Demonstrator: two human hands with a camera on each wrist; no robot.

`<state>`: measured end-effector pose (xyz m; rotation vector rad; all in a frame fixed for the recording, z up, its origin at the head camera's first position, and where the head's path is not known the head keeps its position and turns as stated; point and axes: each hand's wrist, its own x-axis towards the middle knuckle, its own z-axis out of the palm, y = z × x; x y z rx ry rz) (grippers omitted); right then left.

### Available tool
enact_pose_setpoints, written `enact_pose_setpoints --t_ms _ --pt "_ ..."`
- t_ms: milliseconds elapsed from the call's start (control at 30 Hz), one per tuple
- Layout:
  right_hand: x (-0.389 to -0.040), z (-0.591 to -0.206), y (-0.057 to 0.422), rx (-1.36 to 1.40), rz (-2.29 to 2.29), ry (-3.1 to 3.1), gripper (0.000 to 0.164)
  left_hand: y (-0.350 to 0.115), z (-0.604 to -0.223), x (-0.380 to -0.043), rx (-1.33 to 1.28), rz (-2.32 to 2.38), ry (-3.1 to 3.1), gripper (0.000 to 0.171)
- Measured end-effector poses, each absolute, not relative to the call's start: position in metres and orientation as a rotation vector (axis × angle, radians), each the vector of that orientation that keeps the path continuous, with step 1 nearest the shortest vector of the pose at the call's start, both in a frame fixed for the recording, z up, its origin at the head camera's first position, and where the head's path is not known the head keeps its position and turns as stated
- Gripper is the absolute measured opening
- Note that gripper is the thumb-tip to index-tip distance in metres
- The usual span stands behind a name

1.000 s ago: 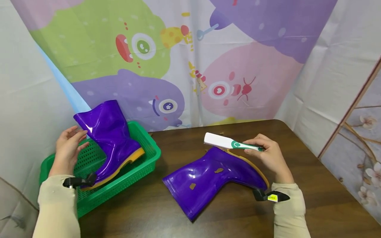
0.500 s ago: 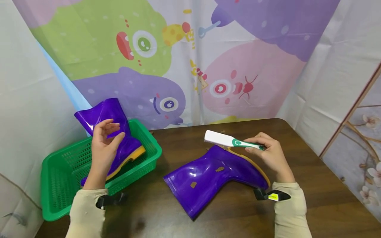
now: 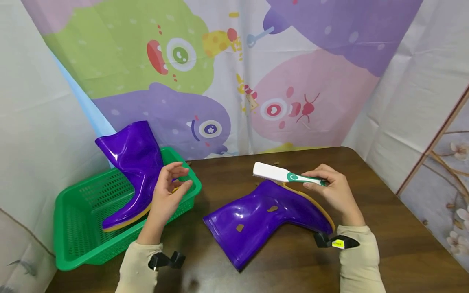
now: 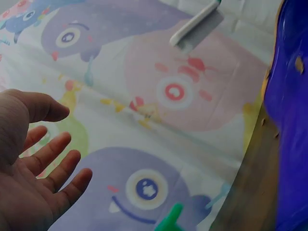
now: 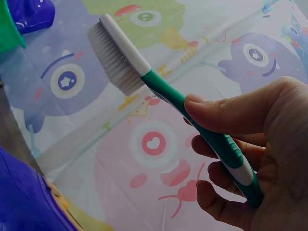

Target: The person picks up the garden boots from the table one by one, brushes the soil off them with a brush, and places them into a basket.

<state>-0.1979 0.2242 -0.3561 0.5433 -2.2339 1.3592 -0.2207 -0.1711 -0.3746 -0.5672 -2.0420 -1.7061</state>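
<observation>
My right hand [image 3: 335, 191] grips the green-and-white handle of a scrub brush [image 5: 168, 91], its white bristles facing down and away from the palm. Beneath the brush, a purple rain boot [image 3: 249, 219] with a yellow sole lies on its side on the table, brown patches on its shaft and ankle. My left hand [image 3: 166, 201] hovers in front of the green basket with fingers loosely bent and nothing held. Inside that basket [image 3: 73, 252] leans a second purple rain boot [image 3: 137, 162], its heel partly hidden behind my left hand.
Brown bits [image 4: 270, 127] lie on the wooden table [image 3: 293, 268] near the lying boot. A cartoon-printed curtain [image 3: 205, 73] hangs behind the table's far edge. Pale fabric walls [image 3: 414, 93] stand at both sides.
My left hand has moved right, from beside the basket boot's shaft to the basket's front right side. The right hand and brush stay about where they were; the boots have not shifted.
</observation>
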Motion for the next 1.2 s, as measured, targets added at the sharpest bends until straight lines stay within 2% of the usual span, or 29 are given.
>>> enact_pose_setpoints --t_ms 533,800,1200 --pt "-0.199 -0.36 0.229 0.552 1.376 -2.223 0.02 -0.14 -0.418 -0.212 -0.879 -1.753 -2.474 0.039" --pt "-0.202 -0.357 0.225 0.557 1.395 -2.24 0.019 -0.145 -0.429 -0.213 -0.815 -1.67 -2.708 0.036" --pt "-0.202 -0.357 0.227 0.539 1.413 -2.23 0.019 -0.144 -0.448 -0.219 -0.668 -1.506 -2.949 0.053"
